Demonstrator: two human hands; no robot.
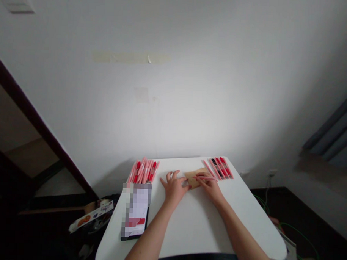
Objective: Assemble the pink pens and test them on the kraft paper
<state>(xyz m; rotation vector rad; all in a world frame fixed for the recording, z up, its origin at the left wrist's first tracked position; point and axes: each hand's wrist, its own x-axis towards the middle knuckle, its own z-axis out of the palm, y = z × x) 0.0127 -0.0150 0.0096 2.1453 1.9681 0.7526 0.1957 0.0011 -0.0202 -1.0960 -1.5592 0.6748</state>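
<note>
A small brown sheet of paper [192,182] lies on the white table. My left hand [175,187] rests at its left edge with the fingers spread; the index finger and thumb touch the sheet. Between those two is a greyish patch I cannot make out. Over the sheet's right part, my right hand [211,186] is closed around a pink pen [206,178], which lies nearly level with one end pointing left. Beyond that hand, several pens in pink, red and black [221,169] lie in a slanting row.
At the table's [195,225] back left is a pile of pink and red pens [143,170]. A phone [138,212], its screen partly blurred out, lies in front of it. A wall [186,88] stands behind the table. Green cables [298,229] run along the floor to the right.
</note>
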